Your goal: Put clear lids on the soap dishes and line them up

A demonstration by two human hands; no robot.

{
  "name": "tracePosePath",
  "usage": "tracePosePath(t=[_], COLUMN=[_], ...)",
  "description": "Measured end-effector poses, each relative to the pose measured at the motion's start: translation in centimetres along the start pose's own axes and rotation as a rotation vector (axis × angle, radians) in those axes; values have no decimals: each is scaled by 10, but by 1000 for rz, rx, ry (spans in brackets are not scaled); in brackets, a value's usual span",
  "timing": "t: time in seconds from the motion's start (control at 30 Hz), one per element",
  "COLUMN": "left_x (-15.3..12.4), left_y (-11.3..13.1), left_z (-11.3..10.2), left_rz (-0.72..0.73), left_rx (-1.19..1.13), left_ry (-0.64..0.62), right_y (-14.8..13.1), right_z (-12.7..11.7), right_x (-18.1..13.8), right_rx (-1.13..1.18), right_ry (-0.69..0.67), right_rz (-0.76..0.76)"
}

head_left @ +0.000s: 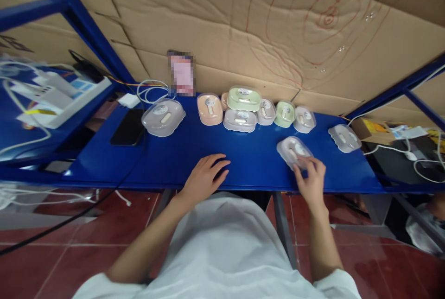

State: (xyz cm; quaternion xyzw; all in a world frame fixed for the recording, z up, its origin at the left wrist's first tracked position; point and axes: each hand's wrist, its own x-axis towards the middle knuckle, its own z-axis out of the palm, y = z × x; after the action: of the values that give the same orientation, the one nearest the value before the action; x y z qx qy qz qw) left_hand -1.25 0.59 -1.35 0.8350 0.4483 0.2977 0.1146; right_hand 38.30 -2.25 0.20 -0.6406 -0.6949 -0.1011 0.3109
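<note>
My right hand (312, 179) grips the near edge of a pale lilac lidded plastic box (294, 150) on the blue table (174, 160), with its fingers curled around the rim. My left hand (205, 176) rests flat on the table near the front edge, fingers spread, holding nothing. Behind them stands a row of similar small boxes: a large clear one (162, 117), a peach one (209, 109), a green one (244, 98) stacked on a lilac one (240, 120), and several more to the right (285, 113). Another lilac box (345, 137) sits alone at the far right.
A black phone (128, 127) lies at the table's left, beside a white charger and cable (129, 100). Cardboard sheets (278, 25) back the table. White power strips and cables (52, 95) fill the left shelf. More cables and boxes (410, 143) sit on the right.
</note>
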Motion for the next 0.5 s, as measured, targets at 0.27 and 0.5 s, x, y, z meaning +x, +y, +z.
tracePosePath(t=[0.27,0.5], left_x=[45,95], left_y=[-12,-20], left_z=[-6,-9], left_rz=[138,422], left_rx=[-31,110], left_ry=[-94,-143], right_y=[-57,-39], right_z=[42,43], right_x=[73,111], right_rx=[421,496], right_ry=[-338,-347], right_rz=[-384,-324])
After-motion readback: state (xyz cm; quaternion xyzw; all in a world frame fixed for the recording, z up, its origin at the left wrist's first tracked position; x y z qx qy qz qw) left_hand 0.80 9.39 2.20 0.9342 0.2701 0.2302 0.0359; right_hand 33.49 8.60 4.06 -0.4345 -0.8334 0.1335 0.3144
